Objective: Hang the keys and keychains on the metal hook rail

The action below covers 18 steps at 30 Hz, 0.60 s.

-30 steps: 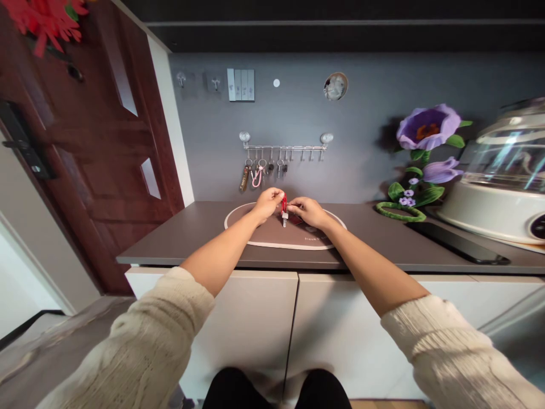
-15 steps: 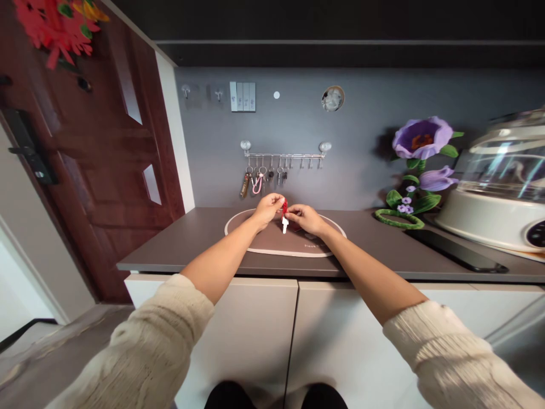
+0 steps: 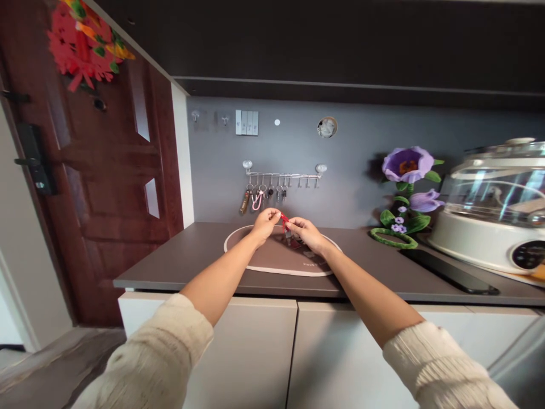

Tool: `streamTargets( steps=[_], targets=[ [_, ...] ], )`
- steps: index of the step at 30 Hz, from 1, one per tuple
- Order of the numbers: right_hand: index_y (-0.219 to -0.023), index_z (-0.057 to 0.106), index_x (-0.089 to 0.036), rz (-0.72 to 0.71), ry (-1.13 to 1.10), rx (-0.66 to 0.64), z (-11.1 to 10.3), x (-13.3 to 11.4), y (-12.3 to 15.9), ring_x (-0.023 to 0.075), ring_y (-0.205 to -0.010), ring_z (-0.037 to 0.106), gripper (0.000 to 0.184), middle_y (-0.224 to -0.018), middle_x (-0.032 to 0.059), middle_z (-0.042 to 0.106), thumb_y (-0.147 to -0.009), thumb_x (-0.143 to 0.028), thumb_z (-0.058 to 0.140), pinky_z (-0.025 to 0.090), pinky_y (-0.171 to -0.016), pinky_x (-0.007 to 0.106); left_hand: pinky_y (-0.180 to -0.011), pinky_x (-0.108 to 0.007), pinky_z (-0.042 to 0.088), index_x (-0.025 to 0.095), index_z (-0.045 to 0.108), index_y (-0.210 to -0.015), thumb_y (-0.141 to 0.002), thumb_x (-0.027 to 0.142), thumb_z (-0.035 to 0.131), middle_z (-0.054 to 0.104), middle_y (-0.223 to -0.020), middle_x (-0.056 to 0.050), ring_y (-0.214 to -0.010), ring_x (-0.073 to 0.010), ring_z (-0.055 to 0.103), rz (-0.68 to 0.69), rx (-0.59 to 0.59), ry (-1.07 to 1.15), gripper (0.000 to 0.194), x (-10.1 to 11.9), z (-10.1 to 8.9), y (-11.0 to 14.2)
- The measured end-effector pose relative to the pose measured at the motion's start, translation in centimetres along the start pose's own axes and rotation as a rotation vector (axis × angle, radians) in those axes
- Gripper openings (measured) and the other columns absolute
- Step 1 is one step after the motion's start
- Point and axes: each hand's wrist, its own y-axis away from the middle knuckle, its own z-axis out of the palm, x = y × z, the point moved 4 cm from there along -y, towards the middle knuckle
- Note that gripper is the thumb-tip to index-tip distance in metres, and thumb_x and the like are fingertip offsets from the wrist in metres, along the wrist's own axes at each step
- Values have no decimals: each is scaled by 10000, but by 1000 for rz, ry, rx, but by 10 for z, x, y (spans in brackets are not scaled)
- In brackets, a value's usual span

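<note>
Pinching the upper end of a red strap (image 3: 284, 219), the left hand (image 3: 264, 225) hides that tip. Between the hands, above the mat (image 3: 268, 257), the strap now slants, where earlier it hung nearly upright; the key (image 3: 288, 237) beneath, bright before, looks dim and hard to make out. The right hand (image 3: 307, 234) grasps the strap's lower part, its curled fingers partly hidden.

Short red cord (image 3: 284, 218): slants down from fingertips of left hand (image 3: 264, 224) to those of right hand (image 3: 307, 233). Small silvery metal key (image 3: 288, 238): hangs below cord, over brown oval mat (image 3: 270, 258); outline blurred.
</note>
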Motion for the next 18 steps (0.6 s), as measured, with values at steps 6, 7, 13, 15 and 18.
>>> streamTargets(
  steps=[6,7,13,15,18],
  targets=[
    [-762,546,-171,-16,-90,51,-1,-3,-1,65,-441,407,336,-546,-46,511,-670,-487,614,308,-441,204,-734,-254,429,151,542,-815,-776,228,528,617,-774,-19,-730,-114,565,-22,20,23,88,-1,1,1],
    [-760,545,-170,-13,-110,62,-2,-3,-2,63,-446,415,337,-563,-40,527,-662,-484,623,313,-446,204,-731,-252,428,150,543,-823,-778,225,525,618,-774,-21,-728,-112,566,-23,23,33,89,-1,1,1],
    [-755,547,-165,-5,-162,154,-13,-5,-12,53,-444,418,356,-643,-17,577,-636,-486,645,310,-437,198,-711,-254,423,149,545,-804,-774,217,520,613,-702,-21,-691,-118,573,-25,56,-13,78,-6,0,1],
    [-753,550,-164,-28,-157,187,-19,-10,-16,64,-490,462,348,-646,-14,586,-634,-476,650,345,-479,203,-678,-255,418,153,547,-775,-774,224,514,604,-664,-13,-647,-122,564,-20,67,-89,78,-9,0,0],
    [-747,552,-159,-44,-146,224,-26,-17,-24,74,-529,497,330,-621,-13,583,-641,-456,648,365,-520,206,-638,-257,398,163,543,-717,-793,246,477,599,-651,-16,-607,-126,539,23,46,-273,131,-12,0,0]
  ],
)
